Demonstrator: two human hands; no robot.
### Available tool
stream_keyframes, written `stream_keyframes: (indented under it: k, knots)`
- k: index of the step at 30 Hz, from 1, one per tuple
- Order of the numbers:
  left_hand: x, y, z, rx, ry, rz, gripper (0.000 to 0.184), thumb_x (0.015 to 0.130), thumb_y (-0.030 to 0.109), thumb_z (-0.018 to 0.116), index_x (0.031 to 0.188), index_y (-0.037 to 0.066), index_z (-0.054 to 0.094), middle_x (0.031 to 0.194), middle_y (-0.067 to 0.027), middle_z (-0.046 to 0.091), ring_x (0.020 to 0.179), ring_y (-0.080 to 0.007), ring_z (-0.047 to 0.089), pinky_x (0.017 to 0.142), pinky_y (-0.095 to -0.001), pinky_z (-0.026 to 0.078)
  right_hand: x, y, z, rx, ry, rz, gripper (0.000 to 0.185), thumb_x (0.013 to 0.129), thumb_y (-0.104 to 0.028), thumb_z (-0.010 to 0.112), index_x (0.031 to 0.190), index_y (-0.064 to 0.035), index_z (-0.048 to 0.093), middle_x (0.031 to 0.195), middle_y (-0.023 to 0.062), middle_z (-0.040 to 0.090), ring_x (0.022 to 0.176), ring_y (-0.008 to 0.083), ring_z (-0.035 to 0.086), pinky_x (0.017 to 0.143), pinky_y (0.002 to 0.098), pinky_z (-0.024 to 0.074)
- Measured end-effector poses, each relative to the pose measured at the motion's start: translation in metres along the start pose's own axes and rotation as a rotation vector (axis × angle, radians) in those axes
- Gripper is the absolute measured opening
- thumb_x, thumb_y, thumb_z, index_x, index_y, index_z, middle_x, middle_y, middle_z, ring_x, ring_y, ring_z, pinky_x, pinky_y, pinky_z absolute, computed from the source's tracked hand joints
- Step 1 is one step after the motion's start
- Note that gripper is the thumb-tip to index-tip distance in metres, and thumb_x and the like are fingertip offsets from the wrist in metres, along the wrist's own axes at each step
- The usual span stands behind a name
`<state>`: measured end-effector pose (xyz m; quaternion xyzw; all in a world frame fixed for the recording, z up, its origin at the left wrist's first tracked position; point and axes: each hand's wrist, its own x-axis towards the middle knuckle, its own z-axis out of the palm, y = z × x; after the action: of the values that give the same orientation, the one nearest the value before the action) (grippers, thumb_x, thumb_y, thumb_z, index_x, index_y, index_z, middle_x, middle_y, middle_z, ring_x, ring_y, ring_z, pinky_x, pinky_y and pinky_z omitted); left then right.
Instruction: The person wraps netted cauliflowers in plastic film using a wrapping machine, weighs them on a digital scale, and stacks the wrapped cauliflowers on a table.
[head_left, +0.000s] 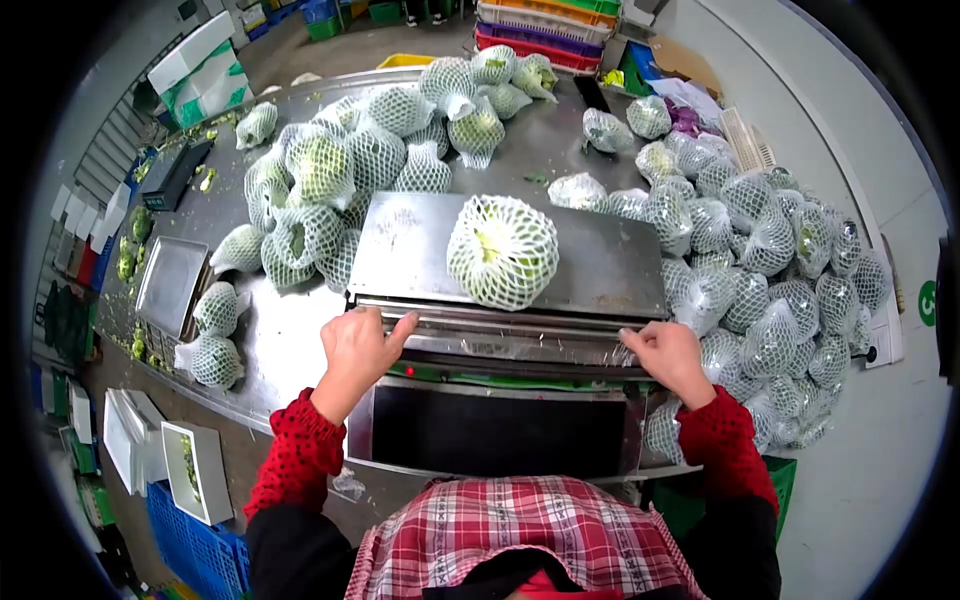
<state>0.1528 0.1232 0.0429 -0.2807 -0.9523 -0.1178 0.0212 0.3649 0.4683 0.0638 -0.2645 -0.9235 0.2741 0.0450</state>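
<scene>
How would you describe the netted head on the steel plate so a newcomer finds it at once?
On the metal table, look at the flat steel plate just beyond the left hand and right hand. Near its middle sits a round, pale-green head in white foam netting. It sits alone there, while the left heap crowds together and the right heap looks wrapped in shiny clear film.

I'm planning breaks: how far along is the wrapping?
Apparently done: glossy film-wrapped vegetables heaped right. In hand: one white-netted green vegetable on the steel platform, left hand and right hand near its front edge. Apparently left: duller netted vegetables heaped left.
</scene>
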Motion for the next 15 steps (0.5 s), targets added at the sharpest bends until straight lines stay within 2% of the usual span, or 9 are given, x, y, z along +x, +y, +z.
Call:
stream_keyframes:
  k: [1,3,6,8,10,12,13,14,15]
  knots:
    - [-0.006,-0.004,0.015,0.059,0.221,0.142,0.054,0.076,0.049,0.071,0.051,0.003,0.059,0.047,-0.0138,0.054,0.040,-0.0311,0.055,0.044,-0.0434,0.044,-0.004,-0.004,0.006,-0.194,-0.091,0.001,0.033,0.079,-0.035,0.072,0.075,-0.0015,0.070,0.059,0.0121,0.061,0.059,0.0253,0.063,0.057,0.0365,0.0481]
    - [0.000,0.004,0.027,-0.042,0.087,0.169,0.044,0.079,0.037,0.068,0.053,0.003,0.058,0.053,-0.0177,0.057,0.050,-0.0354,0.059,0.049,-0.0451,0.047,-0.001,-0.014,0.020,-0.255,-0.177,-0.034,0.040,0.076,-0.040,0.072,0.064,-0.0023,0.069,0.058,0.0177,0.060,0.060,0.0357,0.062,0.058,0.0429,0.0483]
    - [-0.003,0.013,0.032,-0.221,0.130,0.201,0.026,0.082,0.018,0.060,0.064,0.001,0.055,0.059,-0.0198,0.058,0.056,-0.0395,0.058,0.054,-0.0473,0.047,0.009,0.009,0.042,0.063,-0.185,-0.124,0.032,0.083,-0.030,0.065,0.071,0.0001,0.066,0.065,0.0165,0.065,0.059,0.0275,0.064,0.054,0.0373,0.0472]
    - [-0.026,-0.006,0.004,-0.541,-0.087,0.110,0.024,0.086,0.014,0.057,0.067,0.002,0.052,0.056,-0.0179,0.058,0.050,-0.0358,0.057,0.049,-0.0445,0.045,-0.016,-0.002,0.013,0.520,-0.474,0.225,0.020,0.088,-0.018,0.059,0.074,-0.0030,0.060,0.066,0.0095,0.065,0.060,0.0172,0.064,0.049,0.0291,0.0442]
    - [-0.064,-0.022,-0.040,-1.308,-0.533,-0.287,0.025,0.092,0.016,0.052,0.070,0.003,0.051,0.056,-0.0161,0.058,0.048,-0.0293,0.057,0.046,-0.0392,0.045,-0.053,-0.041,-0.030,0.716,-0.608,0.300,0.016,0.091,-0.010,0.052,0.075,-0.0056,0.053,0.065,0.0045,0.061,0.058,0.0121,0.062,0.047,0.0232,0.0418]
    - [-0.082,-0.018,-0.064,-1.848,-0.596,-0.278,0.027,0.096,0.017,0.047,0.073,0.004,0.049,0.063,-0.0163,0.061,0.049,-0.0243,0.057,0.046,-0.0362,0.047,-0.077,-0.093,-0.063,0.862,-0.532,0.132,0.018,0.092,-0.010,0.049,0.075,-0.0039,0.052,0.067,0.0093,0.064,0.054,0.0152,0.061,0.045,0.0248,0.0443]
    - [-0.068,-0.013,-0.075,-1.946,-0.425,-0.047,0.027,0.097,0.016,0.045,0.075,0.002,0.051,0.071,-0.0189,0.063,0.055,-0.0259,0.060,0.053,-0.0365,0.051,-0.058,-0.098,-0.059,1.036,-0.429,-0.197,0.020,0.092,-0.011,0.049,0.074,-0.0034,0.049,0.071,0.0145,0.066,0.051,0.0184,0.061,0.045,0.0275,0.0471]
    - [-0.043,-0.003,-0.082,-2.027,-0.239,0.187,0.028,0.098,0.015,0.043,0.077,0.000,0.053,0.080,-0.0216,0.066,0.061,-0.0275,0.063,0.060,-0.0368,0.054,-0.036,-0.125,-0.066,1.189,-0.376,-0.249,0.021,0.093,-0.011,0.048,0.075,-0.0019,0.052,0.075,0.0181,0.067,0.053,0.0230,0.063,0.045,0.0300,0.0497]
    - [-0.011,0.015,-0.084,-2.023,0.073,0.101,0.026,0.098,0.015,0.044,0.081,-0.002,0.056,0.088,-0.0225,0.066,0.071,-0.0285,0.065,0.068,-0.0370,0.055,-0.009,-0.149,-0.062,1.338,-0.273,-0.418,0.018,0.093,-0.008,0.046,0.083,0.0034,0.055,0.081,0.0200,0.067,0.064,0.0258,0.066,0.056,0.0331,0.0537]
